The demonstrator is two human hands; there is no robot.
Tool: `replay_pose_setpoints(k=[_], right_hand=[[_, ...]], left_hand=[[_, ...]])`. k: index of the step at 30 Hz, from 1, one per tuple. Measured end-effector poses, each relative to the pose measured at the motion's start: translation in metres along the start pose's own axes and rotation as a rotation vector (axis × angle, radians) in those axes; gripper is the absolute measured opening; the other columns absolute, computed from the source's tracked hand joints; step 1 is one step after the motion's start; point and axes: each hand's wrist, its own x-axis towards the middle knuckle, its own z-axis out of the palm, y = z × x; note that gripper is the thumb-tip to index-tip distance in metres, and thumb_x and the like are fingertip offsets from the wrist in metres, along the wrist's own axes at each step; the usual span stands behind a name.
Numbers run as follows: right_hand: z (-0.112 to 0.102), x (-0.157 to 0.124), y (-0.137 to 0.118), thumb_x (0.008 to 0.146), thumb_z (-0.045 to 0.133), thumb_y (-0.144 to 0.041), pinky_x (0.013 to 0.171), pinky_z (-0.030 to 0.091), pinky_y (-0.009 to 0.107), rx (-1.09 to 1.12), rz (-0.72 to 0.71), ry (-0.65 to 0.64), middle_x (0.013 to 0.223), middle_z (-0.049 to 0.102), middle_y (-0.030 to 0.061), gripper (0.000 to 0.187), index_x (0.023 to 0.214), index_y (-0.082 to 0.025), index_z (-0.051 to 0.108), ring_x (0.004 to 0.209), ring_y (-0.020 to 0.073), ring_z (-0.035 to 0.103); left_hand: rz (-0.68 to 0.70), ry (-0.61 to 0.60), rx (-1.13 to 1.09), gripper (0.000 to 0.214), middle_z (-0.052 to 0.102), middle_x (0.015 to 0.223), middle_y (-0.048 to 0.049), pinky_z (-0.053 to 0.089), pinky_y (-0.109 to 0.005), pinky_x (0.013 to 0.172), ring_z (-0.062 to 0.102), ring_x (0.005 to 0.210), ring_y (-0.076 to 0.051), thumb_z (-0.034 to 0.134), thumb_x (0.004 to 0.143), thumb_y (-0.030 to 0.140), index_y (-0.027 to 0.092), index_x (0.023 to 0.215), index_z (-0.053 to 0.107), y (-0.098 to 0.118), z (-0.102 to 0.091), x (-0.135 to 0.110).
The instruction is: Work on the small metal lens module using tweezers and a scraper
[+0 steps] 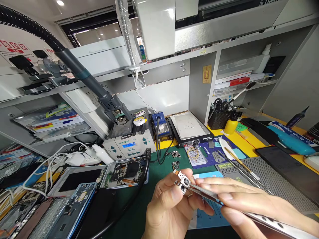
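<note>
Between the thumb and fingers of my left hand (165, 202) is a small phone camera module (184, 182) with two dark lenses and a metal frame. An orange flex piece sticks out at its upper end. My right hand (251, 202) grips a pair of metal tweezers (210, 195), whose tips touch or lie very close to the module's right side. Below both hands lies a blue and white card (209, 215), partly hidden by them. Two similar small camera parts rest on the green mat just beyond: one camera part (175, 165) and another camera part (175, 154).
A soldering station (131, 146) stands at the back with a black hose (134, 196) crossing the mat. Left are a tray of circuit boards (124, 172) and an opened blue phone (74, 212). On the right, more tweezers and a brush (239, 159) lie on a perforated grey mat (281, 182).
</note>
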Motion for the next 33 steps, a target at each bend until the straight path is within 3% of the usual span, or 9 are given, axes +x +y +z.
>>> replay_pose_setpoints(k=[9,27,33], right_hand=[[0.001,0.01,-0.003,0.078,0.079,-0.002,0.087,0.065,0.016,0.05,-0.001,0.018,0.1,0.087,-0.0026,0.033,0.103,-0.023,0.08,0.092,0.0188,0.083],[0.0,0.005,0.001,0.079,0.079,-0.004,0.089,0.067,0.022,0.076,-0.01,0.008,0.106,0.086,-0.0009,0.035,0.107,-0.024,0.08,0.095,0.0218,0.083],[0.0,0.011,-0.001,0.078,0.077,-0.001,0.082,0.07,0.025,0.075,-0.019,-0.01,0.098,0.087,-0.0013,0.038,0.107,-0.025,0.079,0.087,0.0236,0.084]], left_hand=[[-0.001,0.005,0.021,0.023,0.084,0.099,-0.0017,0.061,-0.028,0.077,0.078,0.079,-0.019,0.077,0.087,0.026,0.019,0.107,0.084,-0.002,-0.001,-0.002],[0.012,0.011,-0.004,0.024,0.084,0.101,-0.001,0.064,-0.029,0.078,0.079,0.082,-0.02,0.079,0.086,0.023,0.017,0.108,0.084,-0.001,-0.001,-0.001],[0.023,-0.029,0.015,0.022,0.084,0.097,-0.0014,0.063,-0.027,0.078,0.079,0.082,-0.018,0.076,0.088,0.022,0.017,0.108,0.084,-0.002,0.001,-0.002]])
